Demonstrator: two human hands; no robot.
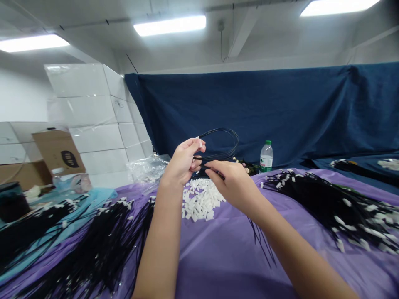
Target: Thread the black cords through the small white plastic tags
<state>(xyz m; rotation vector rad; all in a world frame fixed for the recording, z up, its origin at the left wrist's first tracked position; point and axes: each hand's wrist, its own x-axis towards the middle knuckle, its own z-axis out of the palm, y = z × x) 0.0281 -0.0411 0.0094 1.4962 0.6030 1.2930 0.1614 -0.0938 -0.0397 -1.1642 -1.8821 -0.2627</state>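
Fingertips of the left hand (183,160) were pinched together on a thin bunch of black wires (229,137), with a small white piece (197,138) showing at the tips of the fingers (195,145). Just beside them, the right hand (232,180) was closed on the same wires, thumb and forefinger pressed tight. Both hands were held up above the table. Between them the wires ran roughly level, left to right. Beyond the fingers they swept up and away in a flat loop that bulged toward the right and curved back to the hands. Loose ends trailed down under the right wrist to the purple table cover (218,257).

Directly below the hands lay a heap of white plastic pieces (201,199). Larger bundles of black wires with white ends sprawled on either side, one on the left (102,241) and one on the right (327,199). A water bottle (266,157) stood farther back, before a dark blue cloth (280,108). A cardboard box (57,151) sat well apart at far left.
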